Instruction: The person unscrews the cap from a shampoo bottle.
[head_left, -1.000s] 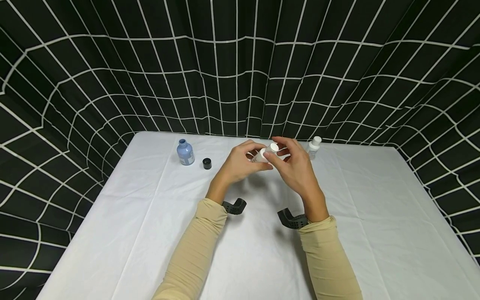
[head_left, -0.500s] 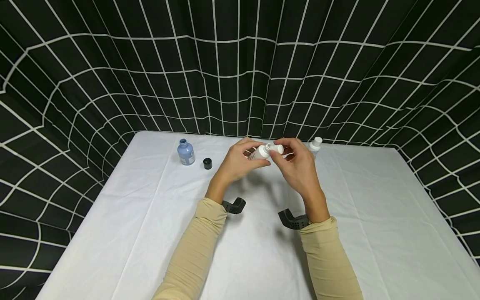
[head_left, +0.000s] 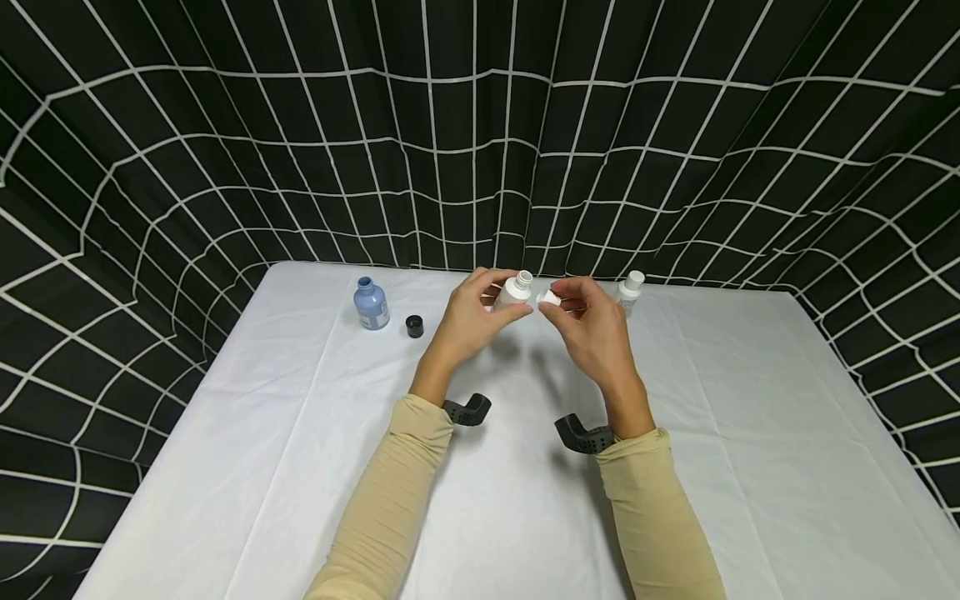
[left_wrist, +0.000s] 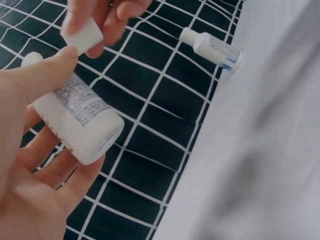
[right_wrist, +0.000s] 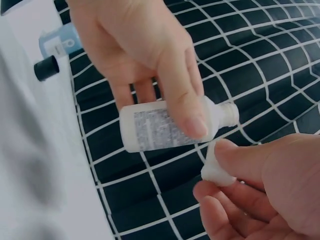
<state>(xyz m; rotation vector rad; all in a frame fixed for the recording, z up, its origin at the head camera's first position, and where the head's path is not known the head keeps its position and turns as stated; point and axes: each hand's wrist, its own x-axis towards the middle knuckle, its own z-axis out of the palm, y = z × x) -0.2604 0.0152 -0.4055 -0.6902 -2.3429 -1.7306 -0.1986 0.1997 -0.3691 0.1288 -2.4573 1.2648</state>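
My left hand (head_left: 470, 315) grips a small white bottle (head_left: 514, 292) above the table, its threaded neck bare and tilted up. Printed text covers one side of this bottle in the left wrist view, with the thumb across its shoulder. Just to the right, my right hand (head_left: 592, 327) pinches a white cap (head_left: 550, 298) between thumb and fingertips. In the right wrist view the cap (right_wrist: 218, 167) sits close below the bottle's neck, apart from it. Part of the bottle is hidden behind the left fingers.
A blue bottle (head_left: 371, 305) without a cap stands at the back left, a black cap (head_left: 414, 326) beside it. Behind my right hand stands another white bottle (head_left: 630, 290), capped. A dark gridded curtain (head_left: 480, 125) rises behind the white-covered table (head_left: 495, 517).
The cap has come off the white bottle and moved away to the right. My left hand has tipped the bottle more upright, so its open neck shows.
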